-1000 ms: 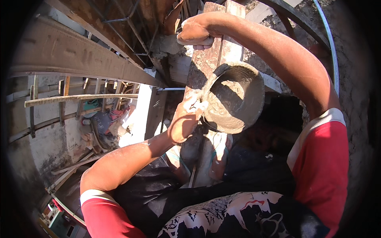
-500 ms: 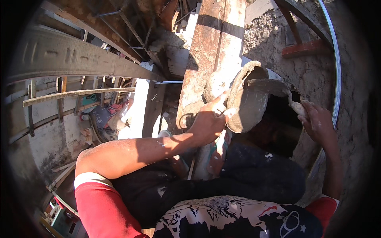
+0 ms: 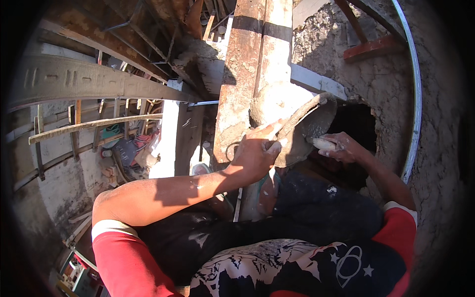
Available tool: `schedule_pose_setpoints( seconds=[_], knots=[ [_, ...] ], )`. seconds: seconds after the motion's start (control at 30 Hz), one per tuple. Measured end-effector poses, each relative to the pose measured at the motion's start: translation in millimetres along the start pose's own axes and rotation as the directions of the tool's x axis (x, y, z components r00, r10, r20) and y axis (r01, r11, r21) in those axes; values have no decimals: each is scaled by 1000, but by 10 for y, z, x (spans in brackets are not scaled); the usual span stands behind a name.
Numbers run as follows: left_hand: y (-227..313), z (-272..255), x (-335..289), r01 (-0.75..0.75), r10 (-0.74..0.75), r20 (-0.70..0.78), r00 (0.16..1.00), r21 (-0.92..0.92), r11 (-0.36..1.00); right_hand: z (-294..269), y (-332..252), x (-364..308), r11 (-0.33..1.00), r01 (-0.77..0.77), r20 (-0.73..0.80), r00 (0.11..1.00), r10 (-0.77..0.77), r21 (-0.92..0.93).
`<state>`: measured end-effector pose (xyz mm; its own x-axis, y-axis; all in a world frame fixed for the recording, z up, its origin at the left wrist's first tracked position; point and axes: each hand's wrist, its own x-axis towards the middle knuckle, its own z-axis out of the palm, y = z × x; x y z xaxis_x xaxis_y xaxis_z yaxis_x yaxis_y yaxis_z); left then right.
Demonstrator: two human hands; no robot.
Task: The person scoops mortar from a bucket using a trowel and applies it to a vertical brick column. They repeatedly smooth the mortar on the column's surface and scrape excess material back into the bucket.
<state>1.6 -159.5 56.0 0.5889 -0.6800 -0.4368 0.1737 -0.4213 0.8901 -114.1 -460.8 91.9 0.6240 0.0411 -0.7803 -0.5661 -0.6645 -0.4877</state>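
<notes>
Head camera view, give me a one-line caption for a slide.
Left hand tilts a mortar pan by its rim while the right hand scrapes inside it beside a rough wall opening.

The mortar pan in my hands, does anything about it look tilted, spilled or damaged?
The pan is tipped steeply on its side against the dark hole in the wall, gripped by the left hand. No spill shows.

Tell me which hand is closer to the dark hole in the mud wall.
Right. The right hand sits at the edge of the dark hole, inside the tilted pan. The left hand grips the pan's far rim, away from the hole.
</notes>
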Motion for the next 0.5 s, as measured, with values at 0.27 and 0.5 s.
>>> schedule_pose_setpoints(
  seconds=[0.27,0.5],
  knots=[
    [-102,-294,195,-296,298,13,954,-82,952,489,387,-21,923,30,-73,997,-2,384],
    [-326,-546,229,35,-24,27,999,-534,845,51,-35,-441,955,-44,-93,993,74,294]
  ],
)
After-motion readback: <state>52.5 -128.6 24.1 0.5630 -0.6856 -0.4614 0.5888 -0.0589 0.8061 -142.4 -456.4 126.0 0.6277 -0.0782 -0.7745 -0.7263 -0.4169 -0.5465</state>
